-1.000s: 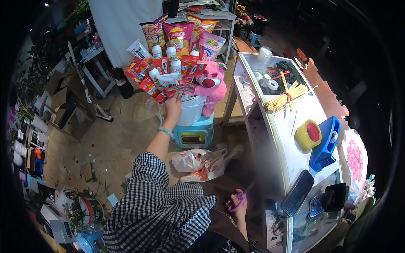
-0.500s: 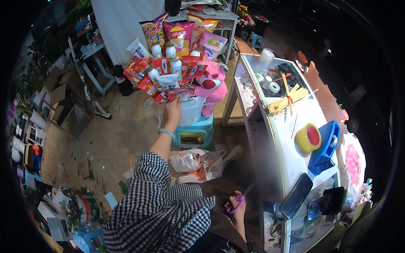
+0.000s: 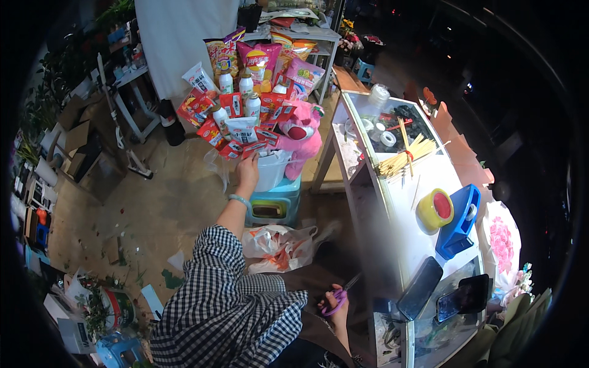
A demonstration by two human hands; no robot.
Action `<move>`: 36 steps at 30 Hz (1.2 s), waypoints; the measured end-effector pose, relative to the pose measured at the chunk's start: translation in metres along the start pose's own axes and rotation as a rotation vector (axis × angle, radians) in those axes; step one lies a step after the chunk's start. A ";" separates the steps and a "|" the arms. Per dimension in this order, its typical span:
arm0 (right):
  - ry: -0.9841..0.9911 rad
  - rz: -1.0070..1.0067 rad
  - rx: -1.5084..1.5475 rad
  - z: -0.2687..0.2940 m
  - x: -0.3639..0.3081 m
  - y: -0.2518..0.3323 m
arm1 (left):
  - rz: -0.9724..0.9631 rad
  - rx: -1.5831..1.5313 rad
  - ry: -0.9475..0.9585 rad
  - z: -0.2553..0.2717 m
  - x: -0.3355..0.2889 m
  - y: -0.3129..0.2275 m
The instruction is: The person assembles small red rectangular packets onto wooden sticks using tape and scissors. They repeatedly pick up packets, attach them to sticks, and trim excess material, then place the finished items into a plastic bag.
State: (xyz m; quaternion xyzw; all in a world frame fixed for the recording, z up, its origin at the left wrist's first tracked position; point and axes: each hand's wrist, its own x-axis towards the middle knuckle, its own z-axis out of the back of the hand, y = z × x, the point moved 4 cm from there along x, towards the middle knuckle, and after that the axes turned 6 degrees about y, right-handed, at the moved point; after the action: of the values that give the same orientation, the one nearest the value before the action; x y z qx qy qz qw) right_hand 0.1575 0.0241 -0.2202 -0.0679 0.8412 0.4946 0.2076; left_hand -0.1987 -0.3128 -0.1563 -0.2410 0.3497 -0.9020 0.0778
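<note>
A snack bouquet fills a pale bucket (image 3: 274,172) on a light blue plastic stool (image 3: 283,207). Chip bags (image 3: 259,60), white bottles (image 3: 252,105) and red snack packets (image 3: 232,104) stand up from it, with a pink plush bear (image 3: 300,136) at its right side. My left hand (image 3: 248,172) reaches to the bouquet's lower front edge beside the bucket, its fingers bent against the packets; whatever they grip is hidden. Low by my lap, my right hand (image 3: 337,306) is closed round the purple handles of scissors (image 3: 335,302), blades pointing up and right.
The white-topped counter (image 3: 423,202) on the right bears bamboo skewers (image 3: 410,156), a yellow tape roll (image 3: 435,209), a blue tape dispenser (image 3: 460,222) and two phones (image 3: 421,287). A plastic bag (image 3: 282,246) lies before the stool. Cardboard boxes (image 3: 86,147) stand at the left.
The view has shifted slightly, moving the counter left in the picture. My left hand stays at the bouquet, and the scissors' blades show more clearly in my right hand.
</note>
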 end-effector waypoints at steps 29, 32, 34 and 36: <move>-0.026 -0.003 -0.010 0.001 0.004 -0.009 | -0.013 -0.169 -0.187 -0.018 0.004 0.021; 0.002 0.098 -0.170 -0.008 -0.001 0.001 | 0.008 -0.266 -0.130 -0.017 0.004 0.021; -0.016 0.206 -0.453 -0.018 -0.012 0.017 | 0.043 -0.393 -0.061 -0.019 0.001 0.021; 0.007 0.241 -0.591 -0.032 -0.034 0.035 | -0.035 -0.255 -0.032 -0.017 -0.001 0.019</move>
State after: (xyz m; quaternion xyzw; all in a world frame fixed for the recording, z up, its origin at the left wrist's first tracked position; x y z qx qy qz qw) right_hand 0.1680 0.0115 -0.1645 -0.0269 0.6638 0.7384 0.1157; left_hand -0.2069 -0.3165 -0.1807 -0.2693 0.4559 -0.8476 0.0363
